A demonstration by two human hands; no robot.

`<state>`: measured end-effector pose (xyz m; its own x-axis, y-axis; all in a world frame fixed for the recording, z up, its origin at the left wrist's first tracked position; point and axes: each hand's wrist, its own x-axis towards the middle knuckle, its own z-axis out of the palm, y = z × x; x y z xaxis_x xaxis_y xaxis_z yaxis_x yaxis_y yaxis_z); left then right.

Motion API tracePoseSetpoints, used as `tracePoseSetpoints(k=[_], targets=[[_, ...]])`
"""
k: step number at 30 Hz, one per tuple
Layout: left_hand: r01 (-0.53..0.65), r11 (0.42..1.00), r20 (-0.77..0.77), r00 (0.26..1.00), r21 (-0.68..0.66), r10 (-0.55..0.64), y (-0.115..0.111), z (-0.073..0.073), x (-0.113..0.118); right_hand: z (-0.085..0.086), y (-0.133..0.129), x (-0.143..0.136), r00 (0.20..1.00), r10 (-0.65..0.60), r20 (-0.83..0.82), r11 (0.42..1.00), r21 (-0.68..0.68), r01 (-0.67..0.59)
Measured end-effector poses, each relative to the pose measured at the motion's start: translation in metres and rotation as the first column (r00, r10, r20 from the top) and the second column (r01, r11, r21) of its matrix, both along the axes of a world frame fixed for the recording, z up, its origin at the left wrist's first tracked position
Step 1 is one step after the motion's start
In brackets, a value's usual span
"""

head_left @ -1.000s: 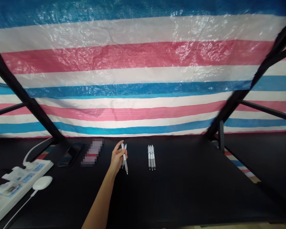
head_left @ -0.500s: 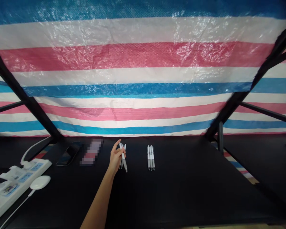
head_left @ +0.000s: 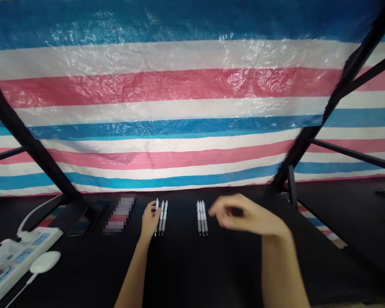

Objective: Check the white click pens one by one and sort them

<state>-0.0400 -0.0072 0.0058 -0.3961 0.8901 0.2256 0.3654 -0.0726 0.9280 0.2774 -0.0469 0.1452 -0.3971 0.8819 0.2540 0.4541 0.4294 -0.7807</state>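
Observation:
My left hand [head_left: 150, 220] grips a white pen with a grey lower part [head_left: 157, 205] at the left side of a small group. Beside it, two similar pens [head_left: 163, 218] lie parallel on the black table. Further right, three more white and grey pens [head_left: 202, 218] lie side by side, tips toward me. Over the table just right of those three, my right hand [head_left: 244, 214] hovers with bent fingers, slightly blurred. A dark gap shows between its thumb and fingers, and no object is visible in it.
A white power strip [head_left: 25, 252] with plugs and a round white charger [head_left: 45, 262] on a cable lie at left. Near them are a dark phone [head_left: 86, 220] and a pixelated flat item [head_left: 120, 214]. Black frame bars [head_left: 308, 139] and a striped sheet [head_left: 179, 158] stand behind.
My right hand has come into view beside the right group of pens. My left hand has set its pen down beside the other two, at their left, still gripping it. The view has shifted slightly.

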Motion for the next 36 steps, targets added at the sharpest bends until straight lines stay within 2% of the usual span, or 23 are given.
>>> tracePoseSetpoints(k=[2,3,5,9,12,15,23,28,31,36], targets=[[-0.01,1.0,-0.171,0.985,0.017,0.013,-0.001,-0.003,0.0,-0.006,0.019,-0.012,0.973,-0.101,0.208,0.994,-0.017,0.107],[-0.009,1.0,-0.236,0.972,0.022,0.014,-0.001,-0.004,0.0,-0.014,0.028,-0.018,0.922,-0.203,0.33,0.977,0.002,0.215],[-0.001,1.0,-0.318,0.948,0.021,0.008,-0.003,-0.004,0.0,-0.037,0.045,-0.027,0.838,-0.242,0.489,0.949,-0.061,0.309],[0.002,1.0,-0.397,0.918,0.023,0.007,-0.004,-0.003,0.001,-0.09,0.055,-0.036,0.847,-0.226,0.481,0.938,-0.129,0.323],[0.001,1.0,-0.425,0.905,0.006,0.002,-0.005,0.0,0.001,-0.109,0.05,-0.038,0.846,-0.33,0.42,0.909,-0.099,0.404],[0.006,1.0,-0.406,0.914,0.009,-0.002,-0.006,0.004,0.003,-0.111,0.046,-0.041,0.83,-0.379,0.41,0.902,-0.036,0.43],[-0.017,0.994,-0.235,0.971,0.105,0.041,-0.013,0.017,0.013,-0.11,0.042,-0.057,0.748,-0.441,0.497,0.884,0.1,0.456],[0.011,0.984,-0.22,0.975,0.179,0.029,-0.018,0.024,0.027,-0.112,0.045,-0.052,0.721,-0.551,0.42,0.829,0.176,0.531],[0.09,0.965,-0.208,0.978,0.248,-0.038,-0.023,0.029,0.038,-0.111,0.046,-0.05,0.766,-0.573,0.293,0.817,0.284,0.502],[0.277,0.922,-0.27,0.941,0.27,-0.204,-0.027,0.028,0.053,-0.105,0.036,-0.065,0.907,-0.378,0.184,0.858,0.438,0.268]])
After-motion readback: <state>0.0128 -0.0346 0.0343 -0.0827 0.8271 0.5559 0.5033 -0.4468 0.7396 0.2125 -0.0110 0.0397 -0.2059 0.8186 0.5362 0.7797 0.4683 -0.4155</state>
